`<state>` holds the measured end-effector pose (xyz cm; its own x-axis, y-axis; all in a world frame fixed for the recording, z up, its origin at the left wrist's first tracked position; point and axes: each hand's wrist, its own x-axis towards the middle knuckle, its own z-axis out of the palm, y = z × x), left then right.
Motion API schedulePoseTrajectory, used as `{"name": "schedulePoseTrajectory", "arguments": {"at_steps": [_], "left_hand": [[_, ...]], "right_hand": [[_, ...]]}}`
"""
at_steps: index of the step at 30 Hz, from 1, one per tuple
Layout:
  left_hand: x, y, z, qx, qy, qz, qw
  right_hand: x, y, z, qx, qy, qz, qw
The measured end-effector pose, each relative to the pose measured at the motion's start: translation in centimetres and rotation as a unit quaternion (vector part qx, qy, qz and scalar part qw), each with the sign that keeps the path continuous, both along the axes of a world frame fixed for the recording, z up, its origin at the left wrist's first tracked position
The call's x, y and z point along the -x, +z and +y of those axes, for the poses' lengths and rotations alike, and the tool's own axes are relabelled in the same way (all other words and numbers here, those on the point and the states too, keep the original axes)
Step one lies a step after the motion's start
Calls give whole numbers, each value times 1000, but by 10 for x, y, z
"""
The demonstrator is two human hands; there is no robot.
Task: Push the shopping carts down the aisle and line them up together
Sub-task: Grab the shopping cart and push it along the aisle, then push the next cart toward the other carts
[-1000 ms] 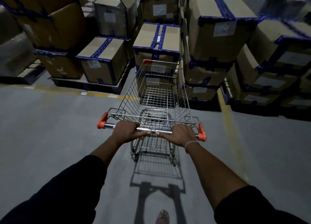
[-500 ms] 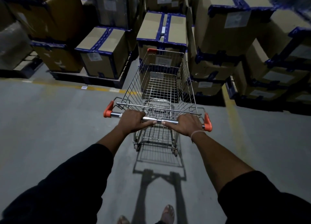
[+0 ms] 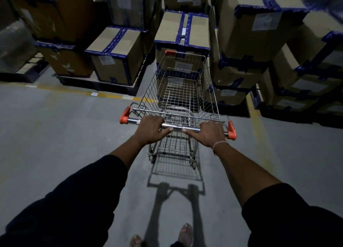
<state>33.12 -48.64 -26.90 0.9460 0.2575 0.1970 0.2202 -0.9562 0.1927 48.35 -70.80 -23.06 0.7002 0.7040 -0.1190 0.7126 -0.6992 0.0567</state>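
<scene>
At 6 o'clock, low in the view, 2 sandalled feet (image 3: pixel 185 232) stand on the grey floor (image 3: pixel 55 135), with the cart's shadow stretching back toward them. Above them, both dark-sleeved arms reach forward to the handle bar (image 3: pixel 177 128) of 1 wire shopping cart (image 3: pixel 181 90).

The left hand (image 3: pixel 151 129) wraps the bar left of its middle, fingers curled over the top and thumb lying along the underside. The right hand (image 3: pixel 207 133) grips the same bar right of middle in the same way. Both sit about equally far from the orange end caps, so neither hand is nearer to the load.

The cart lies straight ahead of the fingers, its long axis running from 6 o'clock toward 12 o'clock, basket empty, nose pointing at the stacked cardboard boxes (image 3: pixel 182 31) bound in blue tape. The front rim appears near those boxes, past the yellow floor line (image 3: pixel 257 120).

No other cart shows here, so the lining-up is not yet done. Judging by the boxes dead ahead, the cart probably needs a turn, led by 1 hand pushing harder than the other.
</scene>
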Motion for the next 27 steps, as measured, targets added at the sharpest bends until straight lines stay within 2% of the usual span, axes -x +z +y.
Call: {"name": "schedulePoseTrajectory", "arguments": {"at_steps": [5, 11, 20, 27], "left_hand": [[34, 1, 7, 29, -43, -1, 999], [107, 15, 41, 51, -34, 4, 998], [283, 16, 143, 72, 147, 35, 986], [429, 11, 208, 85, 281, 23, 956]], "right_hand": [[25, 4, 1, -52, -36, 24, 998], [71, 9, 44, -88, 11, 63, 994], [177, 23, 185, -162, 170, 87, 968], [261, 18, 307, -141, 272, 113, 945]]}}
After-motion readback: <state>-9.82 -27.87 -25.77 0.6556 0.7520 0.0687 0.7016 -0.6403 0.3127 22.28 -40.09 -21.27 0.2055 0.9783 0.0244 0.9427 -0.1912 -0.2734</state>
